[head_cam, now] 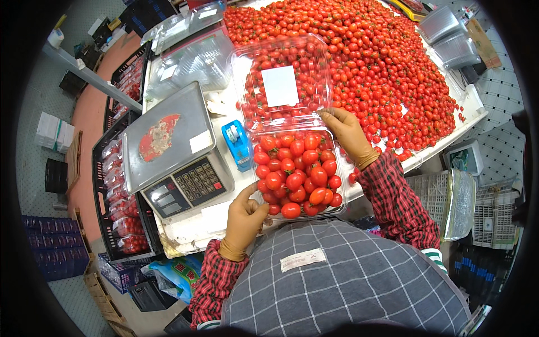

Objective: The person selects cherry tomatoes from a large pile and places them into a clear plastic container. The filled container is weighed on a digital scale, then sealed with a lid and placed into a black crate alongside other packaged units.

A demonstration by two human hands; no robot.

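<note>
A clear plastic clamshell box (342, 198) full of cherry tomatoes (294, 181) rests at the table's front edge, close to my apron. Its transparent lid (252, 54) is folded back, away from me, and bears a white label (280, 86). Gloved in tan, my left hand (245, 215) grips the box's near left corner between thumb and fingers. My right hand (347, 132), in a matching glove, pinches the hinge side at the far right corner. Left of the box stand a blue tape dispenser (237, 145) and a digital scale (168, 135) with a stained metal plate.
A large heap of loose cherry tomatoes (379, 71) covers the far and right table. Stacked clear containers (191, 63) stand behind the scale, others (448, 36) at the far right. Black crates (99, 185) with packed tomato boxes line the left side. A metal post (97, 80) rises there.
</note>
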